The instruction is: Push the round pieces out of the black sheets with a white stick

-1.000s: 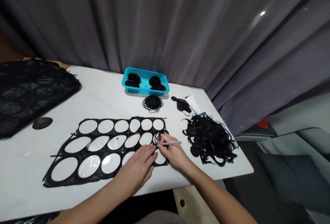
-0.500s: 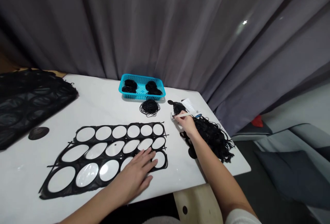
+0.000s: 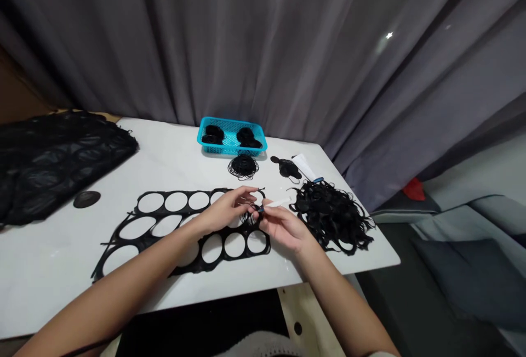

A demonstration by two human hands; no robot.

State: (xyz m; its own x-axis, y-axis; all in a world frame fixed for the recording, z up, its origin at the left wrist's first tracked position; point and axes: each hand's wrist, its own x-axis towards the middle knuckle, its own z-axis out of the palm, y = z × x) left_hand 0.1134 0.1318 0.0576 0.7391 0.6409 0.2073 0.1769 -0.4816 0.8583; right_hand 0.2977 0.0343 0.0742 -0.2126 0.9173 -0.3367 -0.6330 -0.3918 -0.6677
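Note:
A black sheet with rows of oval cut-outs (image 3: 205, 268) lies on the white table (image 3: 61, 275), and both my hands are raised just over its right end. My right hand (image 3: 283, 228) pinches a thin white stick (image 3: 278, 202) whose tip points toward my left hand. My left hand (image 3: 226, 209) curls above the top row, its fingertips beside a small tangle of thin black cord (image 3: 249, 217). My left hand and forearm hide part of the sheet, and I cannot tell whether those fingers grip the cord.
A blue plastic basket (image 3: 232, 136) holds black coils at the far edge. In front of it sits a loose black coil (image 3: 243, 167). A heap of black scraps (image 3: 331, 217) lies right, and a stack of black sheets (image 3: 61, 168) lies left. Grey curtains hang behind.
My right hand has come back from the far right pile to the sheet with the stick. My left hand has lifted off the sheet and moved up toward the right hand.

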